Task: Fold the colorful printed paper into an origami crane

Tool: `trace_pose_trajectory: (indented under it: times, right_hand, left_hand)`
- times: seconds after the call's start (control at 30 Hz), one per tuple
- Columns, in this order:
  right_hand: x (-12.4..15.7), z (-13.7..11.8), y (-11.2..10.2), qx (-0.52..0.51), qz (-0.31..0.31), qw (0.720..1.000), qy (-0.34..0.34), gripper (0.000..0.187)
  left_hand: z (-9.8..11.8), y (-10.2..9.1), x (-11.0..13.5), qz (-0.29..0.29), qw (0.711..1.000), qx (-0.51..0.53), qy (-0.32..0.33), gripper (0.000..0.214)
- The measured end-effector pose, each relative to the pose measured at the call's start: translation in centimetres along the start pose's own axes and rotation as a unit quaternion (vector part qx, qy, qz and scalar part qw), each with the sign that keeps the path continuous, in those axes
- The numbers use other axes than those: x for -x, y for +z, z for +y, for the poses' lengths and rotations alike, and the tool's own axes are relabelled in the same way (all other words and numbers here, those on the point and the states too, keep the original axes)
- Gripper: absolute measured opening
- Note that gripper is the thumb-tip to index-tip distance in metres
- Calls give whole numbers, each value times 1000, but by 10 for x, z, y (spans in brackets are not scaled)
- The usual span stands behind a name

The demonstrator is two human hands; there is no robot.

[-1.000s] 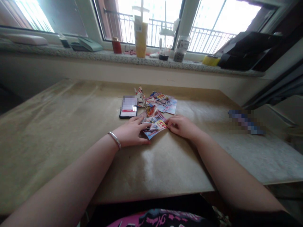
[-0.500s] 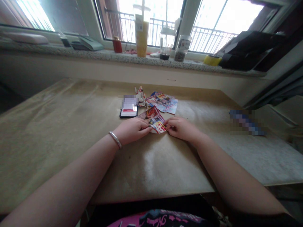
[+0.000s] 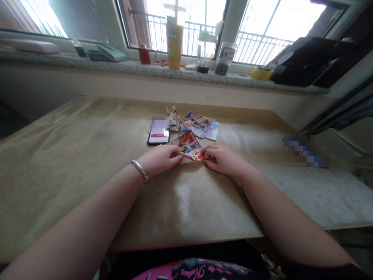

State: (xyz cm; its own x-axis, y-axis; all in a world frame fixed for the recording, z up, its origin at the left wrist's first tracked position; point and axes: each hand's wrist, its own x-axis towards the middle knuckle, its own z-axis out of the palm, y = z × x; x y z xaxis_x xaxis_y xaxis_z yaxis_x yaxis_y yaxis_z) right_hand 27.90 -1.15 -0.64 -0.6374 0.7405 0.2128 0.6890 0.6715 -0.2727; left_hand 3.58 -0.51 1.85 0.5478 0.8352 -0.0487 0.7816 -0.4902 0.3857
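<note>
Seen from my head, my left hand (image 3: 159, 160) and right hand (image 3: 225, 159) both pinch the near edge of the folded flyer (image 3: 190, 146), which lies on the worktop (image 3: 87, 155) just in front of the phone (image 3: 158, 137). The glossy sheet could slide under my fingers and crease crooked, or tear if I press unevenly. Its red-and-yellow print is too small to read. The phone screen is blurred, and the second flyer (image 3: 205, 127) is no more legible.
</note>
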Motion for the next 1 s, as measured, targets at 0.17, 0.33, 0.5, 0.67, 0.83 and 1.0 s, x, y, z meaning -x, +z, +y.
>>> trace_pose_trajectory:
  times: [0.17, 0.33, 0.5, 0.67, 0.83, 1.0]
  right_hand:
    - [-2, -3, 1, 9, 0, 1000, 29, 9]
    - [-5, -10, 3, 73, 4, 995, 61, 16]
    - [-6, -16, 5, 115, 31, 989, 90, 27]
    - [-5, -17, 10, 119, 29, 992, 23, 28]
    - [-4, -17, 13, 112, 45, 993, 3, 30]
    - [-6, -18, 15, 115, 35, 993, -10, 29]
  left_hand:
    - [-1, 2, -3, 7, 997, 15, -80, 22]
    - [-3, 6, -6, 18, 992, 4, -121, 16]
    - [-7, 12, -7, 52, 993, -20, -103, 15]
    - [-8, 14, -8, 58, 994, -36, -86, 17]
    - [-9, 14, -8, 58, 993, -40, -92, 18]
    - [-10, 15, -10, 59, 992, -64, -93, 17]
